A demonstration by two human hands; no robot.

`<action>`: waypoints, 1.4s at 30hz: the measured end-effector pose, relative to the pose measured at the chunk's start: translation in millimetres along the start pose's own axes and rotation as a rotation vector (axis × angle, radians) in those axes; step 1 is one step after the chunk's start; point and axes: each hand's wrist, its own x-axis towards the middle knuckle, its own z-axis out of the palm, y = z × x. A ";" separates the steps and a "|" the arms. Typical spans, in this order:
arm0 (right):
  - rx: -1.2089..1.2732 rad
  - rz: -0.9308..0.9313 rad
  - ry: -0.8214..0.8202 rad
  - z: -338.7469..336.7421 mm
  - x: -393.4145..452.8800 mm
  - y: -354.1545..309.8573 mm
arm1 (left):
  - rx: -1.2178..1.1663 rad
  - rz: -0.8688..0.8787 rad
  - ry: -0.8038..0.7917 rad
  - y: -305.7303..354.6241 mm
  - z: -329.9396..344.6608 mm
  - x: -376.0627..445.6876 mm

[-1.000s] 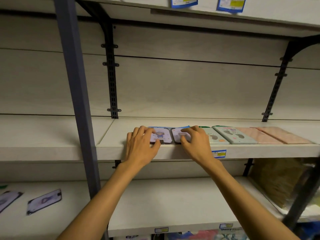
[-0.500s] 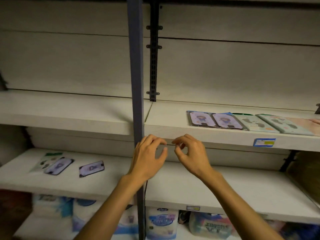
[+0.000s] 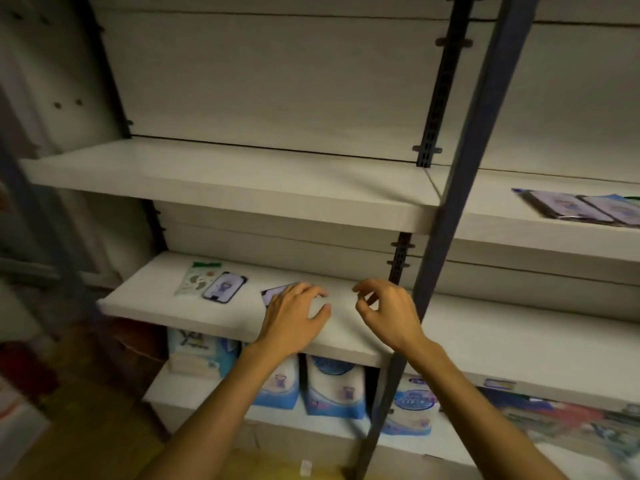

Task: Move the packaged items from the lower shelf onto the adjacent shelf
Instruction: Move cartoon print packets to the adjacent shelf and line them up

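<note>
Now my left hand (image 3: 296,317) is hovering spread over a packet (image 3: 275,292) mid-shelf (image 3: 138,301), gripping nothing; my right hand (image 3: 389,311) is curling empty beside it; two more packets (image 3: 213,284) are lying near the shelf's left edge.

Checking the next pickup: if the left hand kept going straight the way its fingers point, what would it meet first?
Most likely the purple packaged item lying flat on the lower shelf; the left hand already partly covers it, fingers spread. Whether it touches yet is unclear.
</note>
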 end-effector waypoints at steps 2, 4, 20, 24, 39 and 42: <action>0.008 0.070 -0.024 30.2 4.6 -15.8 | 0.004 -0.033 -0.025 -34.5 -11.1 -8.6; 0.010 0.135 -0.041 58.4 8.4 -28.9 | 0.008 -0.076 -0.056 -68.7 -20.2 -14.1; 0.033 0.386 -0.411 216.0 79.3 -14.8 | 0.168 -0.492 -0.221 -289.7 -19.2 25.9; 0.092 0.464 -0.470 248.0 102.0 1.5 | 0.217 -0.567 -0.277 -327.8 -5.4 50.6; -0.133 0.326 -0.646 309.2 169.0 25.1 | 0.263 -0.639 -0.289 -414.2 46.3 105.6; -0.246 0.343 -0.705 313.8 172.0 27.3 | 0.376 -0.588 -0.312 -414.0 50.7 110.8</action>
